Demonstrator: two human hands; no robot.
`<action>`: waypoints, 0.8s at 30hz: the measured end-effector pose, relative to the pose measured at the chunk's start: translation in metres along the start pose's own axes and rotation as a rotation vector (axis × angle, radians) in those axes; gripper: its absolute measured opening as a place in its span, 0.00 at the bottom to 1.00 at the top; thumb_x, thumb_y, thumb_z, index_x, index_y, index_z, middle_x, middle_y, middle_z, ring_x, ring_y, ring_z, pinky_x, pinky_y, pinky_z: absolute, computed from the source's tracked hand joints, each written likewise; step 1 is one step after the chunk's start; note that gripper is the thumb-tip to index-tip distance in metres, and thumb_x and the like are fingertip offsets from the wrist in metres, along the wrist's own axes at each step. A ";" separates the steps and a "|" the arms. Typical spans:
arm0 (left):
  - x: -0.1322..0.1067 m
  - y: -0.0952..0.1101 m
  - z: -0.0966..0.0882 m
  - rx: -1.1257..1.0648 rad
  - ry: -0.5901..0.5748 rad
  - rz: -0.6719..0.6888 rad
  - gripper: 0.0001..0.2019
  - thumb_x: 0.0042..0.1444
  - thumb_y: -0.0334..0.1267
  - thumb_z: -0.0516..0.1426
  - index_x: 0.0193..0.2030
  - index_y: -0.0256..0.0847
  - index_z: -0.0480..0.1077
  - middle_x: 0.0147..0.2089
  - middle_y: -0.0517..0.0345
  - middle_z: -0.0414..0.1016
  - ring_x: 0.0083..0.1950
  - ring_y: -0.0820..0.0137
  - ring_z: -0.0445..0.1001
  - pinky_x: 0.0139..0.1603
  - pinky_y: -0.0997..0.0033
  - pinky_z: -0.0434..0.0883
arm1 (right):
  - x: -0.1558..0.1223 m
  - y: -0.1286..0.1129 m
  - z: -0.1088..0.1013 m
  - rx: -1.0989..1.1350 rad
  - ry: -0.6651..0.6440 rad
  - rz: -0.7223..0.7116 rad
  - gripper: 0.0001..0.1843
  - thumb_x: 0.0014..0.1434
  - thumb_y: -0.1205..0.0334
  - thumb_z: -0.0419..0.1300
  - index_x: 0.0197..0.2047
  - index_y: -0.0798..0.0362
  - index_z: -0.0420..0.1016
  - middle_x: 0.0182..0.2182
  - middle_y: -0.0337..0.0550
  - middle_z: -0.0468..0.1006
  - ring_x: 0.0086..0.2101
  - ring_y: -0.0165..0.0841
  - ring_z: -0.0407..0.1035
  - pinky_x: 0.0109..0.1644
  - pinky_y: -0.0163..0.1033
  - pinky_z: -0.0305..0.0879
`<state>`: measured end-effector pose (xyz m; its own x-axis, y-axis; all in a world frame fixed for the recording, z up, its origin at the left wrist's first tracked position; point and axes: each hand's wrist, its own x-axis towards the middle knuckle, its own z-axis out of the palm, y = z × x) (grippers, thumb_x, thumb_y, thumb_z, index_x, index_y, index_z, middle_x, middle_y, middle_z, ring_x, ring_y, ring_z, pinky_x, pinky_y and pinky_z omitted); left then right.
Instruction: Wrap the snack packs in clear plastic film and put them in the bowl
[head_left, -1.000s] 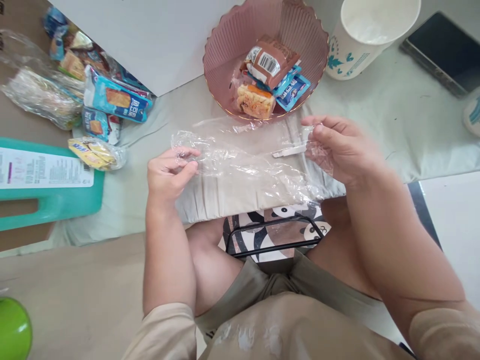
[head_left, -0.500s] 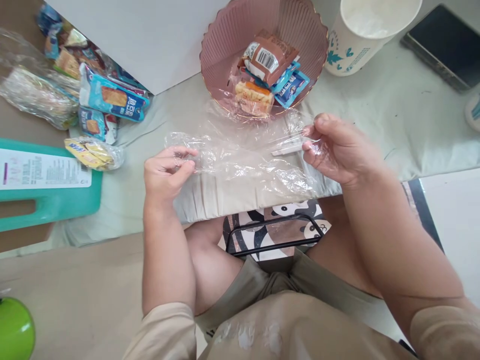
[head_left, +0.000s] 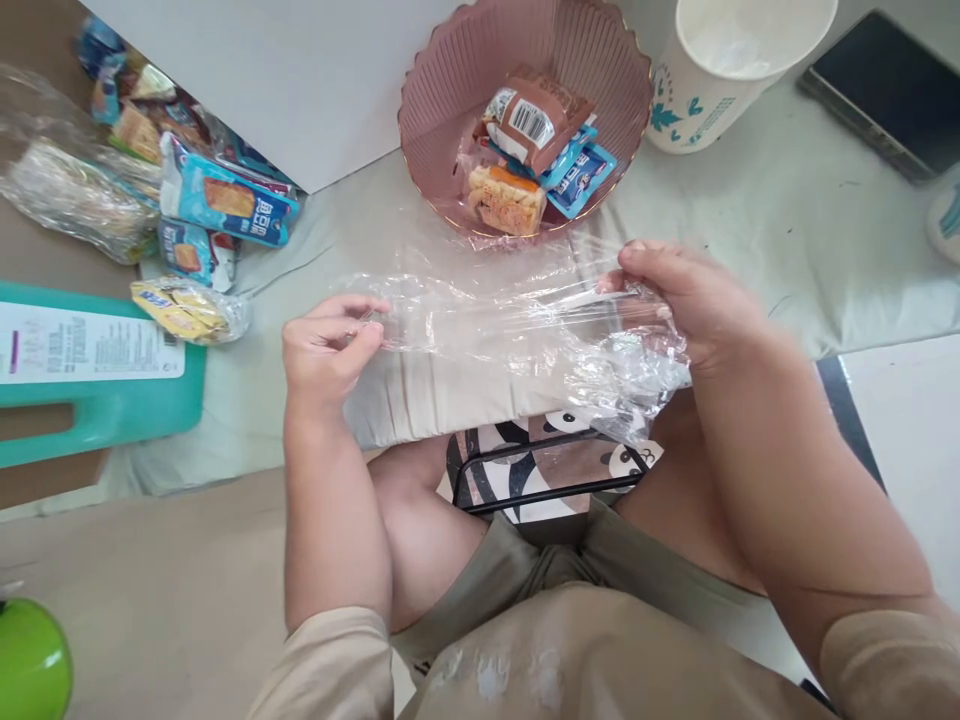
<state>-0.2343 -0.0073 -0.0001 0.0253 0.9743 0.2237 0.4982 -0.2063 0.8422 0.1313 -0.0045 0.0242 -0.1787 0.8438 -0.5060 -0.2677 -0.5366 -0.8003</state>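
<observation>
Nearest, between the person's knees, I see a panda-printed panel behind a black bar frame (head_left: 551,492). Beyond it, the left hand (head_left: 330,340) is mostly closed, thumb and fingertips gripping clear, crinkly plastic film (head_left: 465,322). The right hand (head_left: 686,290) pinches the film's other side, fingers curled in. The film stretches between them over pale cloth (head_left: 757,255). To the left lies a teal plastic jug (head_left: 135,405), its white label's print too small to read. Farther, a blue snack packet (head_left: 229,195) shows big white characters (I can't make them out). At far centre, a pink ribbed bowl (head_left: 442,110) holds a brown packet (head_left: 551,110) with a barcode. Right of it stands a white paper cup (head_left: 701,105) with teal leaves.
</observation>
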 end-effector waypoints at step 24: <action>-0.001 -0.001 -0.001 0.029 0.029 0.041 0.10 0.51 0.33 0.64 0.20 0.48 0.78 0.33 0.60 0.84 0.41 0.64 0.83 0.39 0.59 0.75 | 0.004 -0.004 0.013 0.368 0.189 0.016 0.22 0.51 0.75 0.70 0.26 0.51 0.58 0.19 0.28 0.60 0.20 0.19 0.58 0.23 0.25 0.59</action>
<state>-0.2352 -0.0080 -0.0007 0.0213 0.9621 0.2718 0.5220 -0.2426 0.8177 0.1191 0.0008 0.0293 -0.0176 0.8036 -0.5950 -0.5927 -0.4876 -0.6410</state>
